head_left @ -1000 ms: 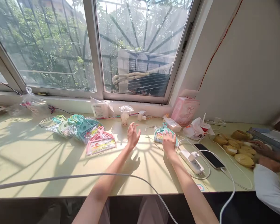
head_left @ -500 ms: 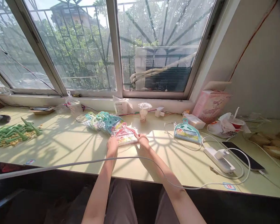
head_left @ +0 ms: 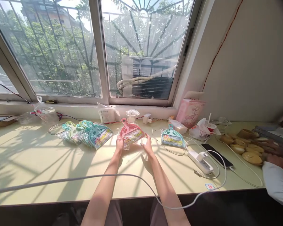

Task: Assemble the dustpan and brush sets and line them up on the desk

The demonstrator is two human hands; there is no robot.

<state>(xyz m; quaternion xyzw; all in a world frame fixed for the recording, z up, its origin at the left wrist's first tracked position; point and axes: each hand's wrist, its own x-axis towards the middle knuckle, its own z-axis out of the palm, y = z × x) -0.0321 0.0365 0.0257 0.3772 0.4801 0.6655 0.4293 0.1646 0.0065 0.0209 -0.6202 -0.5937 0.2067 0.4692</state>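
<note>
A pink toy-sized dustpan and brush set (head_left: 131, 131) in clear plastic wrapping is held tilted above the table in front of me. My left hand (head_left: 119, 143) grips its left edge, fingers partly hidden behind the wrapping. At its right corner is my right hand (head_left: 147, 145), thumb and fingers apart; whether a fingertip touches the wrapping is hard to tell. To the left lies an overlapping row of wrapped dustpan sets (head_left: 99, 133), green and teal. A single teal dustpan set (head_left: 172, 136) lies to the right.
A lidded plastic cup (head_left: 132, 114) stands behind the pink set. On the right are a white power strip (head_left: 200, 162), a phone (head_left: 217, 156), a pink box (head_left: 190, 111) and brown pieces (head_left: 247, 150) near another person's sleeve (head_left: 277, 182). A white cable (head_left: 85, 178) crosses in front of my arms.
The view has swung right, bringing another person's arm into sight. The pink set has tilted up, and my right hand's fingers have parted at its right corner.
</note>
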